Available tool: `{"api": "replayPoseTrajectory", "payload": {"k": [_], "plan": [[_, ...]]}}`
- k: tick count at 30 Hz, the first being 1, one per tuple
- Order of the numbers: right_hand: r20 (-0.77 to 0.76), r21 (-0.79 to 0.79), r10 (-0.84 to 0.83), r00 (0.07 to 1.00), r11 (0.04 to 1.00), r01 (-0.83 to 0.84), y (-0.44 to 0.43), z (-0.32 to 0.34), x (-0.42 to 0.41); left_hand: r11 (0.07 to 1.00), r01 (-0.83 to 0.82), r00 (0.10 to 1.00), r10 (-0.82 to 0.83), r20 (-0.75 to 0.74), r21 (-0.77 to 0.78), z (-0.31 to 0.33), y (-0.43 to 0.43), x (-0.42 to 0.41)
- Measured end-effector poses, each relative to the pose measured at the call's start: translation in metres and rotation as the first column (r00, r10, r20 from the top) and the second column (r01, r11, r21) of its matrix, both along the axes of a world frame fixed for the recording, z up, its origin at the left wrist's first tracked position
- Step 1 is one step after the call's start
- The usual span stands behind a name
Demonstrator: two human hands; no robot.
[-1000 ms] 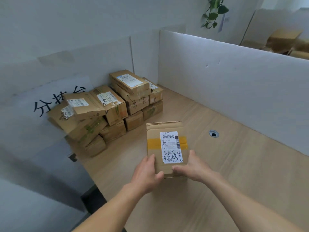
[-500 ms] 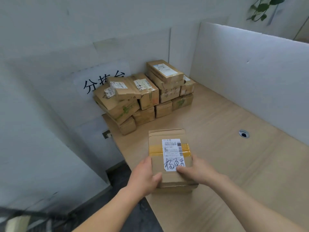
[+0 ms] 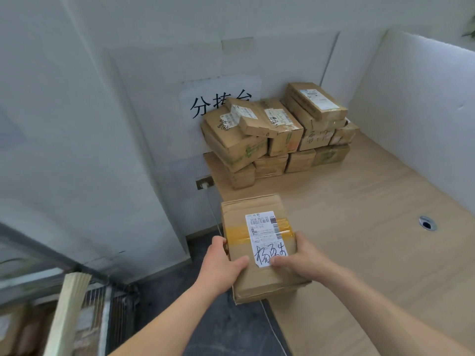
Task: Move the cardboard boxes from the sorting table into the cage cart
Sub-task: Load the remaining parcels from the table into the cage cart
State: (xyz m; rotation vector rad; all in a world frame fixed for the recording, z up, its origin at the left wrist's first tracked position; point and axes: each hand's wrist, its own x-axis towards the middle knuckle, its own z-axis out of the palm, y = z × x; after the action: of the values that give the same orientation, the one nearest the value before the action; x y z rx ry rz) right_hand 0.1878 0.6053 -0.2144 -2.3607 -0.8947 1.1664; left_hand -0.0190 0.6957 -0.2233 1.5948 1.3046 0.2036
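We grip a taped cardboard box (image 3: 259, 249), white label with handwriting on top, left hand (image 3: 223, 265) and right hand (image 3: 302, 258) curled on its sides, over the sorting table (image 3: 372, 227) left edge.

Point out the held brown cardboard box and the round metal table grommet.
held brown cardboard box (image 3: 264, 280), head view, top face below label.
round metal table grommet (image 3: 427, 223), head view, its dark centre.

Bare left hand (image 3: 221, 263), right hand (image 3: 304, 258)
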Motion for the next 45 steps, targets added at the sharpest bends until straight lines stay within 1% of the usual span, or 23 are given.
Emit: {"api": "replayPoseTrajectory", "payload": {"k": [4, 13, 19, 25, 29, 32, 36, 40, 43, 45], "plan": [[-0.031, 0.049, 0.015, 0.999, 0.999, -0.013, 0.018, -0.005, -0.039, 0.996, -0.079, 0.995, 0.081, 0.052, -0.037, -0.002, 0.012, -0.042], [-0.090, 0.130, 0.116, 0.989, 0.986, -0.104, 0.069, -0.004, -0.145, 0.962, -0.270, 0.961, 0.272, 0.054, -0.049, 0.008, 0.030, -0.160], [-0.048, 0.153, 0.277, 0.960, 0.952, -0.267, 0.101, 0.005, -0.213, 0.923, -0.384, 0.921, 0.383, 0.066, -0.002, 0.017, 0.034, -0.238], [-0.003, 0.181, 0.451, 0.892, 0.878, -0.443, 0.127, 0.018, -0.275, 0.861, -0.509, 0.859, 0.507, 0.071, 0.012, 0.025, 0.028, -0.301], [0.019, 0.223, 0.570, 0.821, 0.798, -0.559, 0.138, 0.023, -0.317, 0.800, -0.600, 0.798, 0.598, 0.079, 0.007, 0.032, 0.016, -0.338], [-0.009, 0.249, 0.623, 0.782, 0.759, -0.602, 0.144, 0.020, -0.341, 0.751, -0.660, 0.750, 0.658, 0.064, 0.024, 0.040, 0.005, -0.358], [-0.048, 0.277, 0.701, 0.711, 0.694, -0.665, 0.152, 0.019, -0.370, 0.661, -0.747, 0.664, 0.746, 0.054, 0.070, 0.045, -0.019, -0.376], [-0.071, 0.313, 0.802, 0.593, 0.582, -0.750, 0.156, 0.025, -0.396, 0.551, -0.832, 0.554, 0.831, 0.046, 0.067, 0.046, -0.046, -0.383], [-0.089, 0.328, 0.873, 0.480, 0.481, -0.813, 0.159, 0.026, -0.411, 0.447, -0.893, 0.450, 0.891, 0.069, 0.054, 0.049, -0.065, -0.383], [-0.098, 0.335, 0.898, 0.428, 0.435, -0.836, 0.163, 0.026, -0.420, 0.390, -0.920, 0.392, 0.916, 0.088, 0.045, 0.048, -0.074, -0.384]]}}
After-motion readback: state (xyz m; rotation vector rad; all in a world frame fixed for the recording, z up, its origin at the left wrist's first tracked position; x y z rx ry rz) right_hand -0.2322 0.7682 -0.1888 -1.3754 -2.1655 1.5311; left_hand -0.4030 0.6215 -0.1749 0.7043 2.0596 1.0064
